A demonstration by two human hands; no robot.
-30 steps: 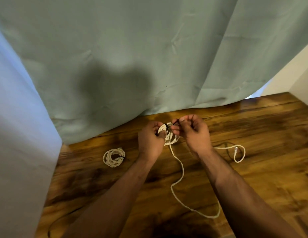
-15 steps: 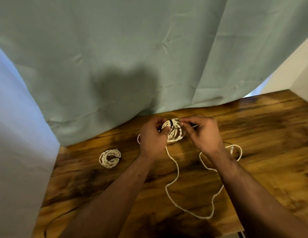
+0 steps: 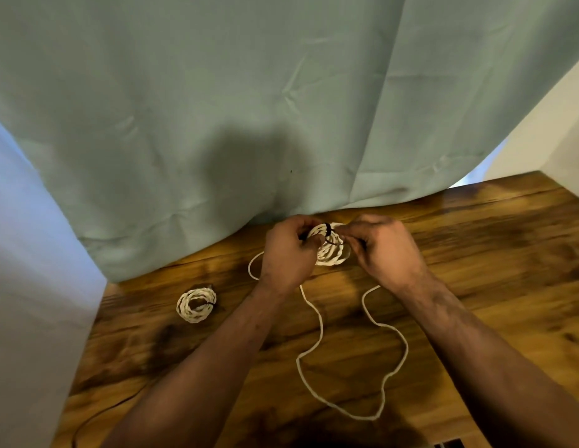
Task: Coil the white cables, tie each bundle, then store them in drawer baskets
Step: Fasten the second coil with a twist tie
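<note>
Grips the cable coil (image 3: 330, 253) in the left hand (image 3: 286, 257), pinches its black tie (image 3: 329, 228) with the right hand (image 3: 383, 250), hands close together. Trails loose cable (image 3: 320, 331) over the table (image 3: 491, 270), tied bundle (image 3: 196, 304) lying left.

Left hand (image 3: 286, 257), right hand (image 3: 384, 250) close together, both curled, pinching.

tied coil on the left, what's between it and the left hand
Head view: mostly bare wooden tabletop. One small loop of loose white cable sticks out beside the left hand, apart from the tied coil.
</note>
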